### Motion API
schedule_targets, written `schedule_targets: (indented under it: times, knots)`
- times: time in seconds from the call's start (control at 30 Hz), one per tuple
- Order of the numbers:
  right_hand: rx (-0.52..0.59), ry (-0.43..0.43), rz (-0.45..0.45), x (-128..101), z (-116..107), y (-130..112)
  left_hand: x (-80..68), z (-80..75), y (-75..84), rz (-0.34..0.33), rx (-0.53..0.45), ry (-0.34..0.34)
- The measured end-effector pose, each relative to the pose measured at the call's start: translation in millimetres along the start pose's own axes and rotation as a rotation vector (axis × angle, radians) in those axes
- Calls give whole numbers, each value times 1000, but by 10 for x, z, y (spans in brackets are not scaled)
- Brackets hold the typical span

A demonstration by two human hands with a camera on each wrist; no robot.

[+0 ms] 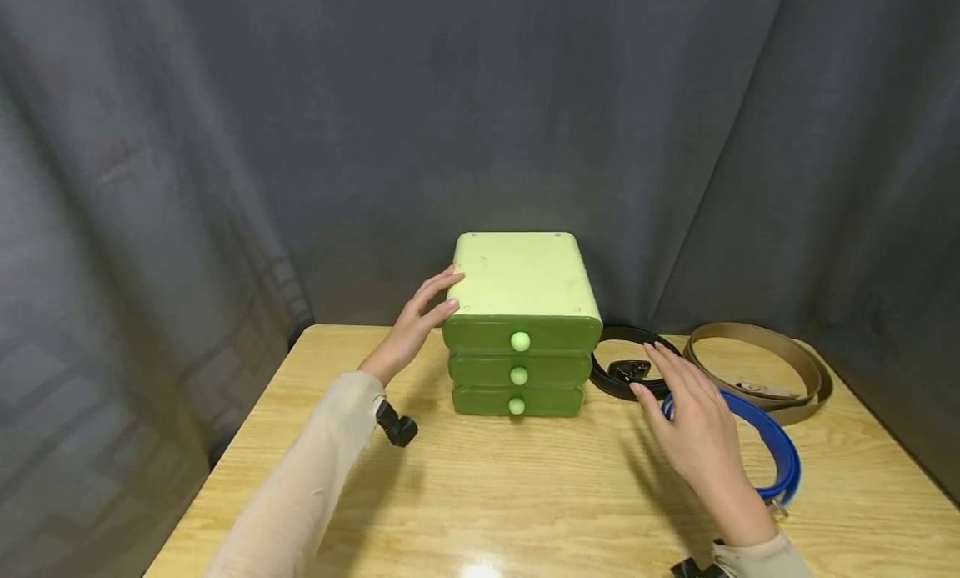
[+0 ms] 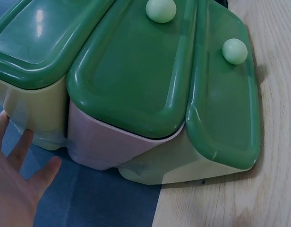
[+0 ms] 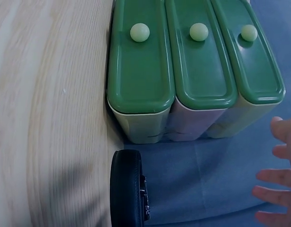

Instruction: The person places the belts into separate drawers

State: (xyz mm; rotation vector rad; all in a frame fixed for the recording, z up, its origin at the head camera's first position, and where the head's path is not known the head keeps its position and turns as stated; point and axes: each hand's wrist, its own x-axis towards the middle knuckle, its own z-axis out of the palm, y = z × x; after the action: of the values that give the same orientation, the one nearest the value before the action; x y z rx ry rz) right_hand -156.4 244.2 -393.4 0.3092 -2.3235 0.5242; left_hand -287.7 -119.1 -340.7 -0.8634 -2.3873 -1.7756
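A small green chest of three drawers with a pale top and round pale knobs stands at the back of the table, its drawers closed. My left hand is at the chest's upper left side, fingers extended along the top edge. In the left wrist view, the fingertips are right beside the side wall of the top drawer section. My right hand hovers with spread fingers and holds nothing. Below and around it lie a coiled blue belt and a coiled black belt with a dark buckle.
A coiled brown belt lies at the back right of the wooden table. Dark grey curtains hang close behind the table and along both sides.
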Motion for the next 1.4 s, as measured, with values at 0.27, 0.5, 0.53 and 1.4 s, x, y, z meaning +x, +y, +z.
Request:
schedule_targets:
  times: [0.27,0.5,0.53,1.4]
  knots:
    - [16,109,-38,24,-49,-59,-12,43,215,-13,-35,-6]
    - [78,201,-100,37,-57,-137,-64,63,300,-23,-34,27]
    - [89,215,-110,39,-57,-148,-66,65,293,-20,-36,31]
    - [283,127,-183,233,108,-477,31,106,-92,-14,-17,66]
